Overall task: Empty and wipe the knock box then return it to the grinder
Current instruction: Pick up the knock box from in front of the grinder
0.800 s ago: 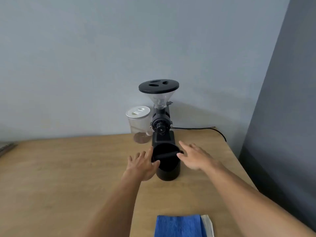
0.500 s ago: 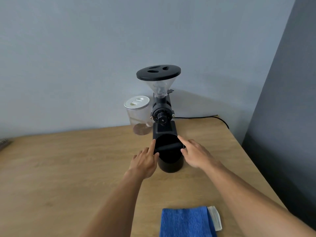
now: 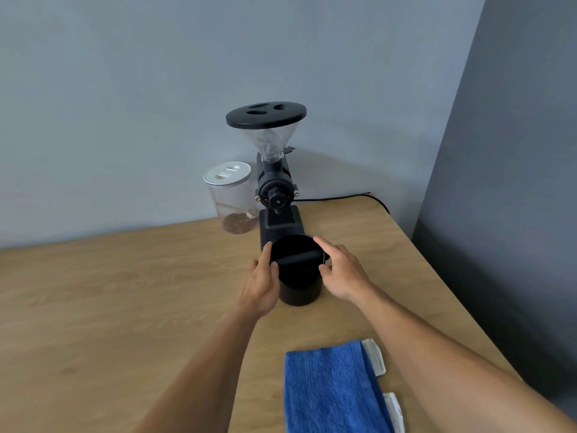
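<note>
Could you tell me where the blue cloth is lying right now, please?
The blue cloth lies flat on the wooden table at the near edge of the head view, right of centre, nearer the person than the knock box.

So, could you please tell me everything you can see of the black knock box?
The knock box is a matte black round tub standing upright on the wooden table, directly in front of the grinder base. A black bar crosses its open top; the dark inside hides any contents. The left hand touches its left rim and wall, the right hand its right rim, neither fully closed around it.
</note>
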